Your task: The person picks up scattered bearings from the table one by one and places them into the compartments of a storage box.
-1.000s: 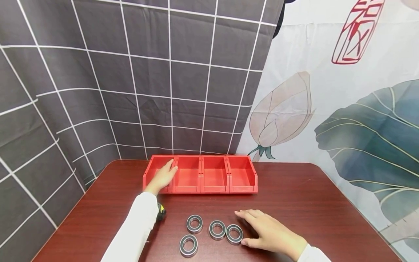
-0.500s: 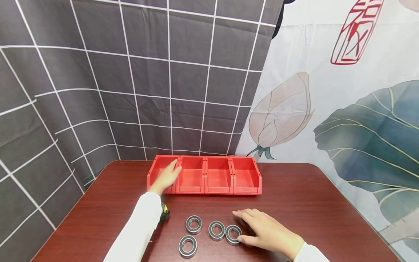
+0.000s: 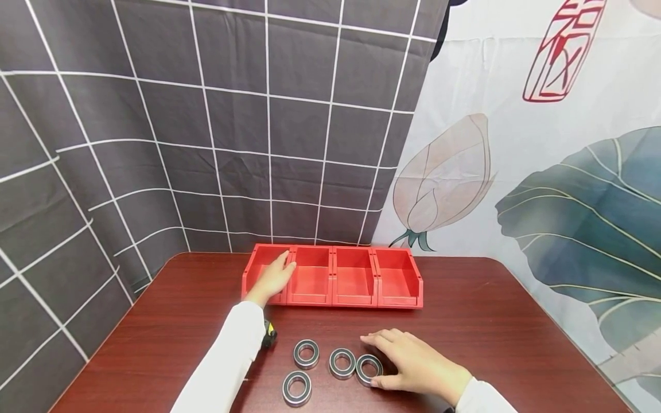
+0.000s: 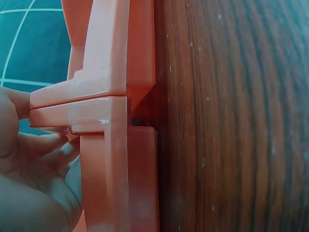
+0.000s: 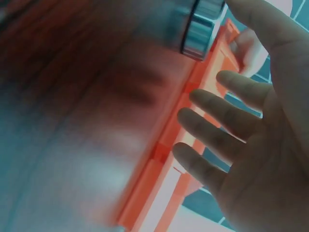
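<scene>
A joined row of red storage bins (image 3: 354, 299) stands at the back of the table. My left hand (image 3: 272, 279) holds the dividing walls between the two leftmost bins, thumb on one side and fingers on the other, plainest in the left wrist view around the red walls (image 4: 87, 116). Several metal ball bearings lie flat in front: an upper-left one (image 3: 306, 354), a lower-left one (image 3: 296, 388), and a touching pair, the middle one (image 3: 342, 363) and the right one (image 3: 369, 370). Beside that right bearing is my right hand (image 3: 413, 364), fingers spread; its thumb overlaps the ring, contact unclear.
A black object with a yellow patch (image 3: 269, 334), partly hidden by the left sleeve, lies left of the bearings. The brown wooden table (image 3: 465, 310) meets a dark grid curtain (image 3: 299, 126) and a printed white cloth (image 3: 454, 86) behind. A dark bit shows by the right cuff.
The bin row has slid to the right along with my left hand. The black-and-yellow object has shifted right too. My right hand has edged slightly left; the bearings look unmoved.
</scene>
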Demonstrator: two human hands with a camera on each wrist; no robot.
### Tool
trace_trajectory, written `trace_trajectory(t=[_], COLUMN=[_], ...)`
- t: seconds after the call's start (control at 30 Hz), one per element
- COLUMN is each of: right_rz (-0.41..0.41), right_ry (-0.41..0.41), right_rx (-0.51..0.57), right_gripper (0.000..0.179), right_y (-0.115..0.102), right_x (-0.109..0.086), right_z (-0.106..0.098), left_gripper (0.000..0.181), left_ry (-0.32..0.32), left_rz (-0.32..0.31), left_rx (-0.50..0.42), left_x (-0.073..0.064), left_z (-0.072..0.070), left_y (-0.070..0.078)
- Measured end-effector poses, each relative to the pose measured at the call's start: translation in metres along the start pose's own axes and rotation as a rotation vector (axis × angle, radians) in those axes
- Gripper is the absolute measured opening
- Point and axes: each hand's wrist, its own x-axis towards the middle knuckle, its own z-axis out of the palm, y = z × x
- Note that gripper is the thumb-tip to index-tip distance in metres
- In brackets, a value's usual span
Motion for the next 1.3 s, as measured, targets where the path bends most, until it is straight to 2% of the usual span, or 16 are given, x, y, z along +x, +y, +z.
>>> trace_trajectory(t=[0.13,0.53,0.9,1.3], right_rz=[-0.041,-0.087,-0.087,-0.138], right_ry=[-0.008,-0.008,-0.031,0.004], right_rx=[-0.005,-0.007,0.037,0.079], right_gripper=[0.061,0.061,0.059,0.048], right_y=[0.002,0.003,-0.004,-0.006], right_x=[-0.003,-0.002,0.008,0.015], right_z=[0.003,0.006,0.004,0.007], left_gripper=[0.070,0.069,0.064,0.064], left_ry=[0.000,0.004,0.019,0.030], left_rz=[0.003,-0.002,0.050,0.041], left_rx=[-0.005,-0.012,0.011,0.022], left_x=[0.001,0.005,0.005,0.009], left_z=[0.004,0.007,0.010,0.015], left_y=[-0.002,-0.004,0.008,0.009])
